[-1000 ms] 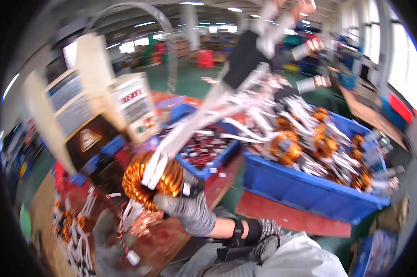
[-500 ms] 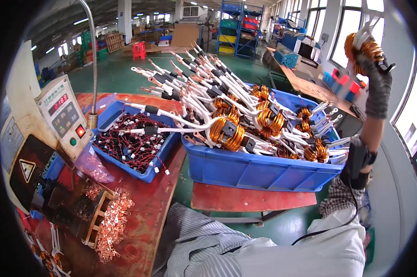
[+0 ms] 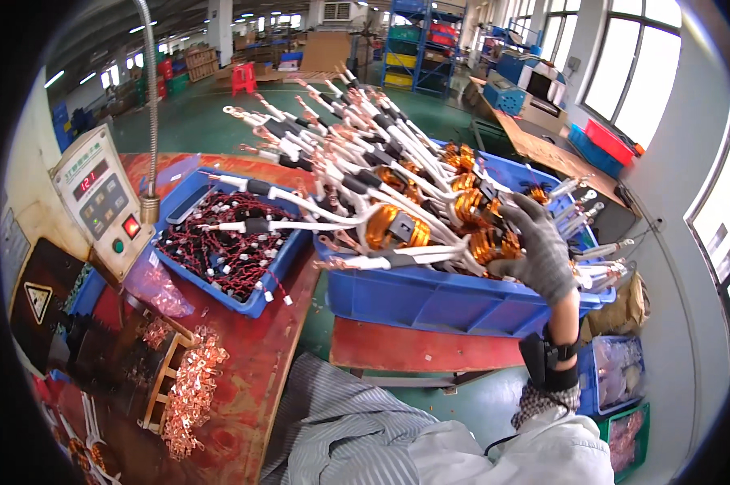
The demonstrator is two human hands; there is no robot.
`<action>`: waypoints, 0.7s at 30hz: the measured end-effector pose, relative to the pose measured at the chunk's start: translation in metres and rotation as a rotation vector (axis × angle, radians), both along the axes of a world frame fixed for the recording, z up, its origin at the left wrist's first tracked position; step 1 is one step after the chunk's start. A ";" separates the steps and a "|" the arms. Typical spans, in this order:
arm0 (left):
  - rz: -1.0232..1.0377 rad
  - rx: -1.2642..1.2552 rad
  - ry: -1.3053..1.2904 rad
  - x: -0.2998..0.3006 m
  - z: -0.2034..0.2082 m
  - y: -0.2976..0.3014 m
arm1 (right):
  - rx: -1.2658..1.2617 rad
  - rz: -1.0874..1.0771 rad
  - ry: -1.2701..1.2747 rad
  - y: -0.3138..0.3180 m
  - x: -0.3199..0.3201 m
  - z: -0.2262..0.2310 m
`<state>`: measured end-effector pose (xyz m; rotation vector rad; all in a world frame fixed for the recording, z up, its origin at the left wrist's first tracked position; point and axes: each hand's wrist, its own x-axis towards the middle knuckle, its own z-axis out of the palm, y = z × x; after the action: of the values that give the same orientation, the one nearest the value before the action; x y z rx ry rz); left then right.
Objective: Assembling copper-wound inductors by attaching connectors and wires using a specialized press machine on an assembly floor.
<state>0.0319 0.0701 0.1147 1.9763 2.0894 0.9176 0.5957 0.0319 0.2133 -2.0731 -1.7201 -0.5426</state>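
Note:
My right hand [image 3: 541, 255], in a grey glove, reaches into the large blue bin [image 3: 454, 303]. Its thumb and fingers curve round a copper-wound toroidal coil [image 3: 492, 245] near the bin's front wall. Thick white leads with black sleeves and copper lugs run left from the coils. Many similar coils fill the bin, their leads [image 3: 397, 133] piled high and leaning up to the left. Another coil [image 3: 397, 229] lies to the left of my hand, its leads stretching over the neighbouring tray. My left hand is out of view.
A smaller blue tray [image 3: 264, 303] of red-black wires with white connectors stands on the red table [image 3: 248, 388]. Copper lugs [image 3: 193, 396] lie heaped beside a machine with a control box [image 3: 102, 206]. Crates [image 3: 619, 376] stand low at the right, by the wall.
My right hand has come down from the upper right, where it held a coil up, into the bin. The view has shifted slightly, and the control box's red display has changed.

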 end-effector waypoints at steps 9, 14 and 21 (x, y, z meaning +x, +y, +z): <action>0.593 -0.003 0.173 -0.116 0.000 -0.071 | 0.193 0.449 0.205 0.009 -0.046 -0.022; 0.845 -0.354 0.628 -0.199 -0.056 -0.120 | 0.279 1.136 0.400 0.060 -0.124 -0.044; 0.817 -0.314 0.645 -0.158 -0.008 -0.121 | -0.670 1.629 0.941 0.069 -0.348 -0.117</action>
<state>-0.1262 -0.0511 0.1069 1.3334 3.2386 -0.0716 0.2481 0.1011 0.0966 -0.3001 -2.1983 1.3329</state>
